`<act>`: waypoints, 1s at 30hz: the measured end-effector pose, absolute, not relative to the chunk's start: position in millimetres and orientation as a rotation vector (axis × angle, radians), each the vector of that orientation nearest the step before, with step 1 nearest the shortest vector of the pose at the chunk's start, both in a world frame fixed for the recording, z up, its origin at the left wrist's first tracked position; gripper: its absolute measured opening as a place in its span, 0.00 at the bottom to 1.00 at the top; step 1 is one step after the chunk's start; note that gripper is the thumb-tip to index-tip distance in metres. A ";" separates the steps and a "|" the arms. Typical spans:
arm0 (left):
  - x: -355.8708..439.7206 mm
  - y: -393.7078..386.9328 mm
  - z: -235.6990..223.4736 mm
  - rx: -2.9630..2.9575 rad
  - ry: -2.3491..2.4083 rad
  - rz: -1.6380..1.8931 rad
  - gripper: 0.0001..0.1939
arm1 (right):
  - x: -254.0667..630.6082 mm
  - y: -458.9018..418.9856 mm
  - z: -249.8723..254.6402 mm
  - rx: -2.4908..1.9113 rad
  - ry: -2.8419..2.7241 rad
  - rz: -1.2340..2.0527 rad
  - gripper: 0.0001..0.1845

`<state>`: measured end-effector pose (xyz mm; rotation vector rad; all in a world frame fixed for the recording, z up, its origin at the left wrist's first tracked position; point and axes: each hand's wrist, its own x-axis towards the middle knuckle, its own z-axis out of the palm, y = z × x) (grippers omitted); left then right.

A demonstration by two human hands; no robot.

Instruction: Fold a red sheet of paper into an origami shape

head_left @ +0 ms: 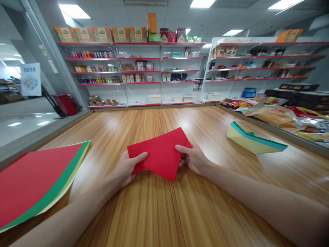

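Observation:
A folded sheet of red paper (159, 152) is held between my two hands over the middle of the wooden table (144, 212). My left hand (127, 168) grips its left end, thumb on top and fingers underneath. At the right end, my right hand (194, 157) pinches the paper with the thumb in front; its other fingers are partly hidden behind. The paper has layered flaps, with a fold edge near the right thumb and a pointed corner hanging toward me.
On the left lies a stack of coloured sheets (38, 178), red over green and pale yellow. Folded paper boats (253, 139) in yellow, blue and green sit at the right. Packaged snacks (275, 116) line the right edge. Stocked shelves (138, 82) stand beyond the table.

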<state>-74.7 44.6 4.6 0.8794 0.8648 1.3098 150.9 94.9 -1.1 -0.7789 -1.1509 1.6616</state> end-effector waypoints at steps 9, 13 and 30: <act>-81.7 48.0 9.0 0.843 0.849 1.326 0.14 | 153.0 95.5 3.1 -0.731 -1.108 1.669 0.15; -82.8 52.2 9.0 0.793 0.754 1.333 0.12 | 149.2 95.3 4.8 -0.722 -1.065 1.567 0.17; -72.5 44.1 7.3 1.273 0.857 1.104 0.25 | 153.3 57.2 19.3 -0.280 -2.326 -0.004 0.28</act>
